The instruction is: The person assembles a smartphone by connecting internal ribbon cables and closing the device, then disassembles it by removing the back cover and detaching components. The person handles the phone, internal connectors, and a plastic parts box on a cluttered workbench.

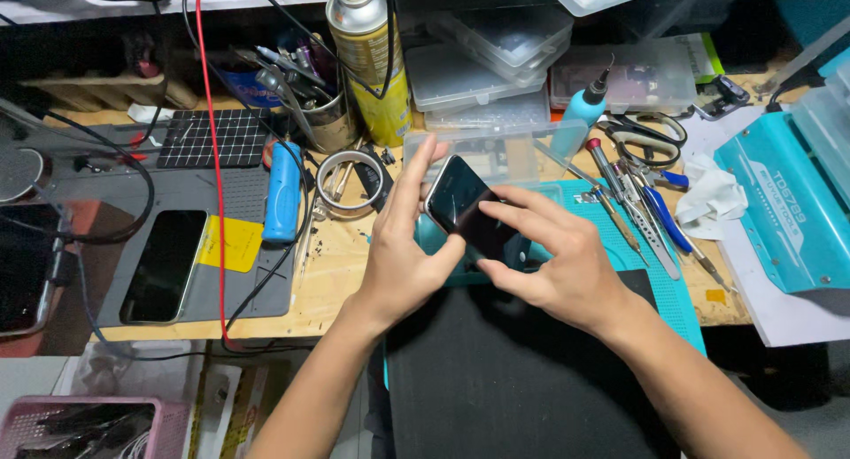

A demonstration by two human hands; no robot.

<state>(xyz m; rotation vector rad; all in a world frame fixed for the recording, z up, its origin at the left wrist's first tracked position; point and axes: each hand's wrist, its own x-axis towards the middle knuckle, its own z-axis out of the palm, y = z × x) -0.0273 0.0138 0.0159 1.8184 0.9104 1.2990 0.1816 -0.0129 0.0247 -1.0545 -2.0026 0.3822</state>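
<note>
I hold a black smartphone [462,207] tilted above the teal work mat [666,286], its dark screen facing me. My left hand [403,255] grips its left edge, fingers stretched up along the side and thumb under the lower edge. My right hand [553,260] holds the phone's lower right part, with the index finger laid across the screen. A black mat [513,379] lies under my forearms.
Another dark phone [164,266] lies on a grey repair pad [235,286] at left beside a blue tool [282,191]. A yellow spray can [370,61], clear plastic boxes [482,65], tweezers and screwdrivers [642,216], scissors [645,136] and a teal machine [788,211] crowd the wooden bench.
</note>
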